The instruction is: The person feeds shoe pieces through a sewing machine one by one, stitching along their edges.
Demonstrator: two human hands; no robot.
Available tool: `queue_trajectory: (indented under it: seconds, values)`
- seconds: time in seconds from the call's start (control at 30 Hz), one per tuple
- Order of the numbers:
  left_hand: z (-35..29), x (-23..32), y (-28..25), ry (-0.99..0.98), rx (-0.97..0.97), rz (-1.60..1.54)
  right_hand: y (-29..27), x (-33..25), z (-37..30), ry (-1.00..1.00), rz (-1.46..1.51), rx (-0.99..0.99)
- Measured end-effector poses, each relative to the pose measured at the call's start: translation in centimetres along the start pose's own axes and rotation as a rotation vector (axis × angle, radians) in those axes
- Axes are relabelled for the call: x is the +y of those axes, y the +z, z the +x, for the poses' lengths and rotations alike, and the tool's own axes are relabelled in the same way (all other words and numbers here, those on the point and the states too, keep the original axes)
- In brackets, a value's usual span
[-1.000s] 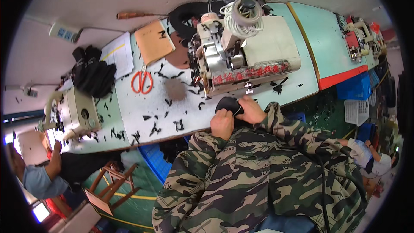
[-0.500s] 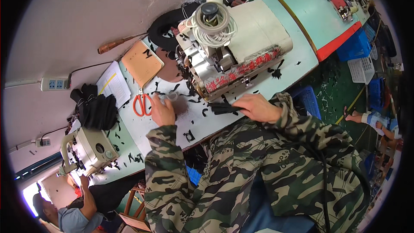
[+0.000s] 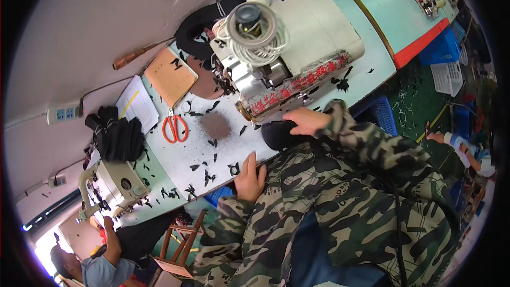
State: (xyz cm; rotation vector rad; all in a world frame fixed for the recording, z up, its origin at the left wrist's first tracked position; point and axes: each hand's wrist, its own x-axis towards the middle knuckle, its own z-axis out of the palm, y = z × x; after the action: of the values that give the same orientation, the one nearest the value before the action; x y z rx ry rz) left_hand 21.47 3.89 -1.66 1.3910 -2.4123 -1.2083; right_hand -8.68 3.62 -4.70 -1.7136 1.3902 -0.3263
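A workshop's pale table [image 3: 297, 103], littered with black offcuts, is being worked at beside a cream industrial sewing machine [image 3: 289, 42]. A dark, rounded piece of black material [image 3: 279, 133] is being held flat at the table's near edge, just below the machine, by the right hand [image 3: 308, 122], whose fingers are lying loosely spread over it. The left hand [image 3: 249, 175] is resting open on the table edge, gripping nothing. Positioning appears to be in hand; feeding under the needle would call for both hands steadying the piece.

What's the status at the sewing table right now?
Left hand flat on table edge, empty. Right hand resting on black fabric piece before sewing machine. Black scraps scattered between.
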Motion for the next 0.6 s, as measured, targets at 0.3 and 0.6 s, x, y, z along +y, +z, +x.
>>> queue_trajectory:
  seconds: [0.3, 0.6]
  values:
    - [8.5, 3.1, 5.2, 0.256, 0.172, 0.344, 2.8, -0.7, -1.9, -0.014, -0.204, 0.370]
    - [9.5, 7.1, 0.3, 0.431, 0.093, 0.438, -0.8, -3.9, -4.7, -0.277, -0.261, 0.322]
